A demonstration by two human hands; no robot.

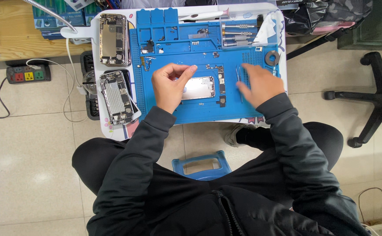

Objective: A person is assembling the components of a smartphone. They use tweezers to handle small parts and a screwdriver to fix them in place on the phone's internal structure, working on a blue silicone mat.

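A silver phone housing (pixel 199 87) lies opened on a blue repair mat (pixel 199 111). My left hand (pixel 170 85) rests at its left end, thumb and forefinger pinched together above it; whether they hold a small part I cannot tell. My right hand (pixel 261 83) lies flat on the mat to the right, its fingers on or beside thin tweezers (pixel 238 78). A dark circuit board (pixel 220 85) sits just right of the housing.
Two more opened phones (pixel 113 39) (pixel 115 97) lie on the white tray's left side. Screwdrivers (pixel 237 35) and a tape roll (pixel 272 57) sit at the mat's top right. A power strip (pixel 28 73) lies on the floor left, an office chair base (pixel 374 100) stands right, a blue stool (pixel 202 165) between my legs.
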